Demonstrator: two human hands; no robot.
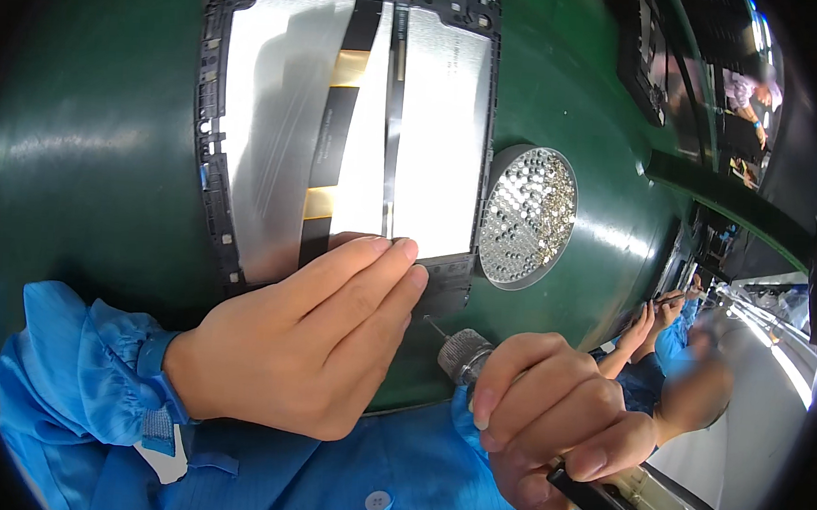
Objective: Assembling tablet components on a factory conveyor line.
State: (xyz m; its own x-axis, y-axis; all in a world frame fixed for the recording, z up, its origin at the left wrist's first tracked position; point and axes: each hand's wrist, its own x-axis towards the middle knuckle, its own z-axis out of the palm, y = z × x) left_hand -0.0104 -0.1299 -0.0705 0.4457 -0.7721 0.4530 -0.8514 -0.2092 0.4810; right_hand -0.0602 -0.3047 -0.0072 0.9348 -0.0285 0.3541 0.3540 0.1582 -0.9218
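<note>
A view looking down from the head at a dark green tabletop (91, 146). On it lies an opened flat electronic panel with a black plastic frame and silvery metal back plates (347, 113), stretching from the top edge down to the middle of the view. A dark ribbon strip with gold patches runs down its centre, and small screw points dot the frame's left side.

The left hand (302, 351), coming out of a blue work sleeve, lies flat with its fingertips pressed on the panel's lower edge, pinning it down — the fingers are together and extended, not wrapped round anything. The right hand (556, 429) has its grip clamped on a powered screwdriver with a knurled silver collar and a thin bit (459, 350). The bit tip points toward the panel's lower right corner, just beside the left fingertips, and seems not quite on it.

Just right of the panel sits a round shallow dish full of tiny silver screws (528, 217).

This looks like the screw-driving step at the bottom of the frame. The next move would call for seating the bit squarely in a screw hole while the left hand keeps the panel from sliding.

At the right edge, another person in blue works further along.
</note>
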